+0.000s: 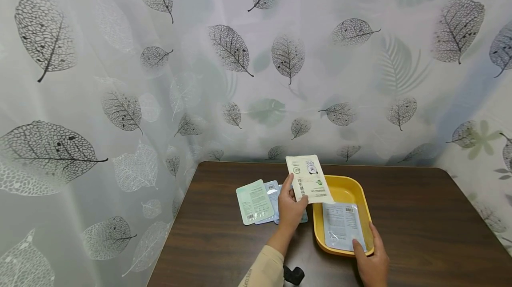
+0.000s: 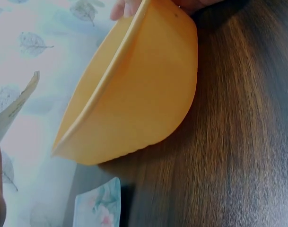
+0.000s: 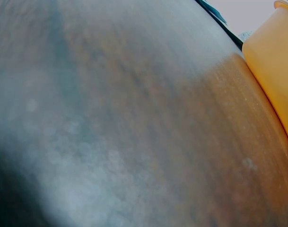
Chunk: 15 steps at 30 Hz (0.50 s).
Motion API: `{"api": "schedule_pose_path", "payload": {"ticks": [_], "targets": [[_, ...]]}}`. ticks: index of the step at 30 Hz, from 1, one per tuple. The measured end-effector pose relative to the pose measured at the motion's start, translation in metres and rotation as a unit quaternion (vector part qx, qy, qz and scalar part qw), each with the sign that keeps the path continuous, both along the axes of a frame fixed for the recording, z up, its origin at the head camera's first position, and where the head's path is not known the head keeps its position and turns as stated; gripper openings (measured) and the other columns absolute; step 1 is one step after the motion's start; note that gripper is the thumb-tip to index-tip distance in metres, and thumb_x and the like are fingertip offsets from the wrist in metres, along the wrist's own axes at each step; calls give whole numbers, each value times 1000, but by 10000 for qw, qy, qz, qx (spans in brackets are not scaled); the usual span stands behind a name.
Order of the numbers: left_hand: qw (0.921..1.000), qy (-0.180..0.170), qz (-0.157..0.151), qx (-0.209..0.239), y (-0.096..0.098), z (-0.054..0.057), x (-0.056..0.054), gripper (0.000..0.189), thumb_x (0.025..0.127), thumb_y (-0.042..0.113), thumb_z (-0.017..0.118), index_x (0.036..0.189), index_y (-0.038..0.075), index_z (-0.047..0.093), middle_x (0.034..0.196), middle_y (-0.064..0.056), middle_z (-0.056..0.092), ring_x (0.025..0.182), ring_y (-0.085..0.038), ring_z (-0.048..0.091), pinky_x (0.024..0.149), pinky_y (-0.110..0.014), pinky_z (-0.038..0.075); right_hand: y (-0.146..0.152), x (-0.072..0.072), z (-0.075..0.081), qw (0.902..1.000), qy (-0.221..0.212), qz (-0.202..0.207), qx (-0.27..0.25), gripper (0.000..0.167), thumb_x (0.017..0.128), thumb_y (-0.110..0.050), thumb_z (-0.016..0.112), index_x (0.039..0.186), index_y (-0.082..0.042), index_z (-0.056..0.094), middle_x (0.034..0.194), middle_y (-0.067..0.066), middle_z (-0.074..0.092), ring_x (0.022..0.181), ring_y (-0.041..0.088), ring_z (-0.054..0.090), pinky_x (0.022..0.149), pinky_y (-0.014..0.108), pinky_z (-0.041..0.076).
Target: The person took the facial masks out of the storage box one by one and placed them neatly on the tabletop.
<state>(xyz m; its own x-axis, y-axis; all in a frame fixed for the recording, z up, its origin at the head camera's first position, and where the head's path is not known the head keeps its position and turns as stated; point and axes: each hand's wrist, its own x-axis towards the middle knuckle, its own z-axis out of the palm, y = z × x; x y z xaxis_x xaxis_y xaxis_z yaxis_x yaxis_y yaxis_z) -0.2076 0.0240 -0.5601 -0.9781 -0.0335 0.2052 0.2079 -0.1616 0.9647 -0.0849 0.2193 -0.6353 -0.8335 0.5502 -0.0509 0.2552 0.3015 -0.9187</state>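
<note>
My left hand pinches a cream sheet mask packet by its lower left side, raised over the left rim of a yellow plastic basin. Only the edge of this packet shows in the left wrist view. A pale blue packet lies flat inside the basin. At the basin's front right corner, my right hand grips the rim, thumb on the inner side and fingers outside. The right wrist view has the basin wall but not the hand.
Left of the basin, a pale green packet overlaps blue packets, partly behind my left hand. A black object is near the left sleeve. The dark wooden table meets a leaf-patterned curtain.
</note>
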Motion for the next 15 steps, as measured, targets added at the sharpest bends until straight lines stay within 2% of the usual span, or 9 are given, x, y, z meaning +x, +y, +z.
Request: {"api": "schedule_pose_path", "payload": {"ticks": [6,11,13,15], "targets": [[9999,35,69,-95,-8,-6,-1,80,81,-13,59,156,8,39,154,-16,47,109,-27,70,75,-24,61,1,-1,0,10000,9,15,-45,76,97,-27,67,162,-29,29,162,19,38,144,40,41,104,4,20],[9998,26,140,-113,-15,-10,-2,80,82,-13,58,157,8,38,148,-18,52,106,-26,71,72,-23,60,1,-1,1,10000,4,31,-56,76,97,-27,67,162,-29,29,163,19,38,144,39,40,103,3,20],[9998,-5,186,-96,-18,-12,-1,81,82,-13,58,157,8,38,140,-21,59,98,-22,73,67,-21,59,1,-1,1,10000,-27,43,-56,76,97,-28,67,163,-30,28,163,19,37,144,39,40,103,3,21],[9997,-81,233,-76,-22,-14,0,81,81,-13,58,157,8,38,131,-22,65,81,-18,72,58,-19,56,1,-1,1,10000,-46,47,-64,76,97,-29,67,163,-30,28,163,19,38,144,39,41,102,2,21]]}}
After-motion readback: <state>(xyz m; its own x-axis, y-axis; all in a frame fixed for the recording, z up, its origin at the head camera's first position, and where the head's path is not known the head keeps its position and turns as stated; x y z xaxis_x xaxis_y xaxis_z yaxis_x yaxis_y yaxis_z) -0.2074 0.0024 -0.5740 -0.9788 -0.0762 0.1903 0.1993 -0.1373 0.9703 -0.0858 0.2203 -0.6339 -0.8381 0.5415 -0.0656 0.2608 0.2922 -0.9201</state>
